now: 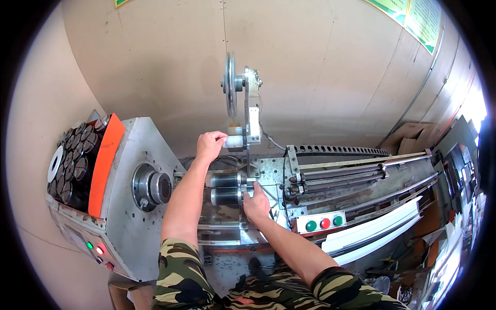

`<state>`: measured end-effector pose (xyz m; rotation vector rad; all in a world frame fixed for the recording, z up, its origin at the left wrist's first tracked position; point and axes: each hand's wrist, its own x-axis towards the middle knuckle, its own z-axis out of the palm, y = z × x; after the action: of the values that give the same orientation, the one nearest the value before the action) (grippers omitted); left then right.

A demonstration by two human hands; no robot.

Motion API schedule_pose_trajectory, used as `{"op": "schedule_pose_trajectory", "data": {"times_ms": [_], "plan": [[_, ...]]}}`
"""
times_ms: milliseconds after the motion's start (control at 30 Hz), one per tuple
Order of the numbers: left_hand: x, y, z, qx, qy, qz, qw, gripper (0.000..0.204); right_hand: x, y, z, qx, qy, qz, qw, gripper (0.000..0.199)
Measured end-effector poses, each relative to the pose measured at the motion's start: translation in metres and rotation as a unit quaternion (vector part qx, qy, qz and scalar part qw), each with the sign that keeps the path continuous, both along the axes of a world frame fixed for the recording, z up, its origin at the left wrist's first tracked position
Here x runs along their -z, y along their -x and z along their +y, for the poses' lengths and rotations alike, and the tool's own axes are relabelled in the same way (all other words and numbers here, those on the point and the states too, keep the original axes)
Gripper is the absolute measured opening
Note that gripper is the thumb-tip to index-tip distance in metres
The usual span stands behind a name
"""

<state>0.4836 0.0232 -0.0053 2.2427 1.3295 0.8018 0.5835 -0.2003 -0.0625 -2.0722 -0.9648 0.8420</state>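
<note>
My left hand (210, 145) is raised, with thumb and fingers pinched together at the left end of a white roller (234, 141). Whatever lies in the pinch is too small to make out. Above that roller is a yellowish one (235, 130), on an upright metal arm (253, 116) that carries a large grooved pulley wheel (230, 85). Lower down, my right hand (256, 205) rests by the machine's carriage, index finger stretched forward and thumb apart from it. Beside its fingertips lie two dark, shiny rollers (225, 180) with pale ends, one nearer me than the other.
A grey machine housing (139, 232) with a round chuck (157, 187) stands left, topped by dark cylinders (77, 160) behind an orange panel (106, 165). Rails (341, 178) run right. A button box (323, 222) and white sheets (369, 230) sit nearer me.
</note>
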Motion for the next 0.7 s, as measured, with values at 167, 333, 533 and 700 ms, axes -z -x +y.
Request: {"op": "schedule_pose_trajectory", "data": {"times_ms": [167, 333, 533, 700], "plan": [[0.005, 0.0, 0.004, 0.001, 0.014, -0.004, 1.0, 0.016, -0.004, 0.0, 0.001, 0.003, 0.022, 0.009, 1.0, 0.061], [0.007, -0.001, 0.004, 0.005, 0.009, -0.008, 1.0, 0.016, -0.003, -0.002, 0.003, 0.002, 0.039, 0.007, 0.999, 0.062], [0.01, -0.003, 0.004, 0.006, 0.025, -0.022, 0.999, 0.017, 0.008, -0.004, 0.003, 0.007, 0.022, -0.018, 1.0, 0.063], [0.023, 0.005, 0.005, 0.005, 0.034, -0.067, 0.997, 0.017, 0.014, -0.006, 0.004, 0.008, 0.003, -0.027, 1.0, 0.063]]}}
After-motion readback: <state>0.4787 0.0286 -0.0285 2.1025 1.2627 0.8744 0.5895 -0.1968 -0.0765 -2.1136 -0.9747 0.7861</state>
